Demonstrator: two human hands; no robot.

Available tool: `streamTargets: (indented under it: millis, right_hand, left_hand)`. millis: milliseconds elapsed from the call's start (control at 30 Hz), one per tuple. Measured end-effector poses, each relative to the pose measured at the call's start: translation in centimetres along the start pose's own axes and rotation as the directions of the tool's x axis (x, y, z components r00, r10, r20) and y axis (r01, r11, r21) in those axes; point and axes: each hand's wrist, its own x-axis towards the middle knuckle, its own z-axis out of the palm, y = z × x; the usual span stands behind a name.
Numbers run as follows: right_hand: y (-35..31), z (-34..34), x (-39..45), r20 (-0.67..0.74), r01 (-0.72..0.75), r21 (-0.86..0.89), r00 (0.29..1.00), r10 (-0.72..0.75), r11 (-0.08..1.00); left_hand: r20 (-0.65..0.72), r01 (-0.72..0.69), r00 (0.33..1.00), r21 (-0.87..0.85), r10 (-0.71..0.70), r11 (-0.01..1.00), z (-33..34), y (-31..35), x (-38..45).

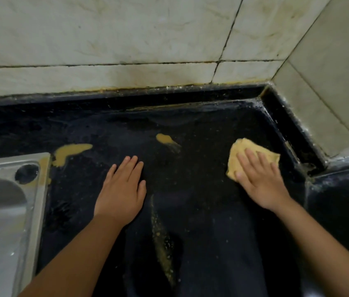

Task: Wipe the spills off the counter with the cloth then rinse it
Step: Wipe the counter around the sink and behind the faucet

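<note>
Yellow cloth [252,156] lies under the right hand [259,181], fingers [251,156] spread flat. Nearest spill [166,139] lies at ten o'clock, closer to this hand.

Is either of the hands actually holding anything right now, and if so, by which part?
Neither grips anything. The right hand presses flat, straight fingers on top of the cloth, covering its near half. The left hand rests flat on the bare counter.
</note>
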Motion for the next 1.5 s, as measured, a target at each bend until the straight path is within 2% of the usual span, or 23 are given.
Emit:
streamTargets:
  millis: [67,133,267,367,533,600,667,700,733,800,867,933,1000,1100,1233,1333,1400,1433,1500]
  right_hand:
    - [-0.8,-1.3,2.9,-0.006,-0.112,0.083,0.994,0.113,0.99]
    - [-3.5,-2.2,5.9,0.008,-0.097,0.121,0.995,0.096,0.988]
    - [-10.9,-2.5,8.8,0.002,0.142,0.17,0.99,-0.144,0.975]
    - [-14.8,-2.3,8.4,-0.001,0.269,0.182,0.962,-0.273,0.946]
    - [-16.7,-0.5,2.6,0.04,0.523,0.069,0.85,-0.526,0.85]
    - [-14.1,0.7,-0.5,0.072,0.619,0.017,0.783,-0.618,0.785]
    - [-10.4,2.2,-3.6,0.051,0.713,-0.105,0.7,-0.713,0.693]
    - [-8.7,2.5,-4.8,0.086,0.702,-0.142,0.711,-0.698,0.698]
    - [-7.1,2.6,-5.2,0.06,0.67,-0.181,0.738,-0.672,0.72]
    - [-5.1,2.2,-4.0,0.017,0.566,-0.17,0.82,-0.571,0.807]
    - [-5.8,0.7,-0.7,0.042,0.318,-0.057,0.948,-0.316,0.946]
    - [-8.8,-0.6,2.9,0.019,0.184,0.047,0.982,-0.185,0.982]
    - [-12.6,-0.7,4.0,0.036,0.219,0.09,0.974,-0.223,0.972]
    - [-15.3,0.5,1.8,0.088,0.394,0.038,0.914,-0.395,0.919]
    - [-12.8,4.1,-6.9,0.008,0.62,-0.138,0.78,-0.626,0.772]
    - [-9.1,7.8,-14.5,0.023,0.695,-0.171,0.712,-0.702,0.699]
    - [-6.3,9.0,-17.4,0.073,0.698,-0.135,0.715,-0.696,0.703]
    - [-5.1,8.9,-17.6,0.04,0.685,-0.137,0.726,-0.687,0.716]
    - [-3.5,7.7,-15.9,0.047,0.57,-0.187,0.819,-0.572,0.8]
  left_hand:
    - [-0.007,-0.002,1.0,0.007,0.003,1.0,0.1,0.0,0.0]
    - [-0.019,0.012,1.0,0.007,-0.012,1.0,0.1,0.2,0.0]
    - [0.011,0.023,1.0,-0.007,-0.023,1.0,-0.5,0.3,0.1]
    - [-0.019,0.038,0.999,-0.016,-0.038,0.999,-1.7,-0.4,0.3]
    - [-0.044,0.097,0.994,0.008,-0.096,0.995,-2.9,-2.4,-1.1]
    - [-0.031,0.095,0.995,-0.029,-0.096,0.995,-2.9,-2.7,-2.3]
    - [-0.018,0.064,0.998,-0.052,-0.065,0.997,-2.4,-2.8,-3.5]
    - [-0.018,0.045,0.999,-0.055,-0.046,0.997,-2.0,-2.9,-3.9]
    - [-0.014,0.028,0.999,-0.049,-0.029,0.998,-1.6,-2.9,-4.3]
    - [0.013,0.014,1.0,-0.013,-0.014,1.0,-0.7,-2.9,-4.9]
    - [0.023,0.025,0.999,0.012,-0.026,1.0,0.0,-3.2,-5.1]
    - [0.007,0.034,0.999,0.018,-0.034,0.999,0.2,-3.2,-5.1]
    - [-0.006,0.032,0.999,0.024,-0.032,0.999,0.2,-3.1,-5.3]
    - [-0.002,0.035,0.999,0.008,-0.035,0.999,0.2,-3.0,-5.3]
    - [0.022,0.036,0.999,-0.007,-0.036,0.999,-0.1,-3.1,-5.3]
    - [0.036,0.039,0.999,-0.012,-0.038,0.999,-0.2,-3.0,-5.3]
    - [0.043,0.044,0.998,-0.01,-0.044,0.999,-0.3,-2.9,-5.4]
    - [0.044,0.046,0.998,-0.01,-0.046,0.999,-0.3,-2.8,-5.4]
    - [0.039,0.047,0.998,-0.018,-0.046,0.999,-0.4,-2.8,-5.4]
